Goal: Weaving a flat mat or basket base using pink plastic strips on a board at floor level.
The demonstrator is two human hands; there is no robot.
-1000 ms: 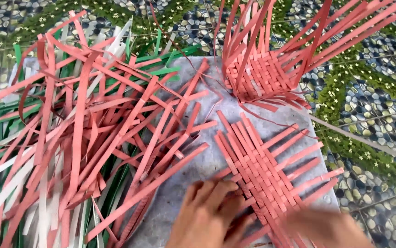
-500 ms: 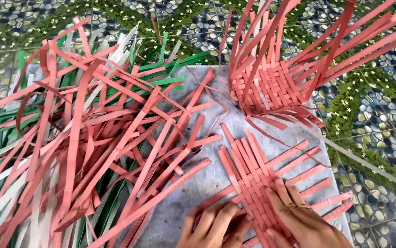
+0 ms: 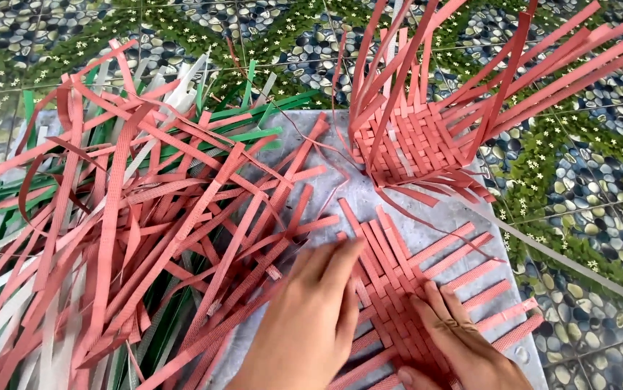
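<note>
My left hand (image 3: pixel 311 318) lies flat, fingers together, on the left edge of a flat woven mat of pink plastic strips (image 3: pixel 416 289) on a grey board (image 3: pixel 340 152). My right hand (image 3: pixel 456 343) presses its fingers on the mat's lower right part, pinning the crossed strips. Neither hand grips a strip that I can see. A half-made pink basket (image 3: pixel 420 137) with long loose uprights stands behind the mat.
A big loose heap of pink strips (image 3: pixel 145 217) covers the left side, with green strips (image 3: pixel 254 119) and white strips (image 3: pixel 8 325) mixed under it. The floor (image 3: pixel 586 217) has a pebble-and-grass pattern.
The view has tilted down and nearer. My left hand slid up over the mat's left edge, and my right hand moved onto the mat's lower right.
</note>
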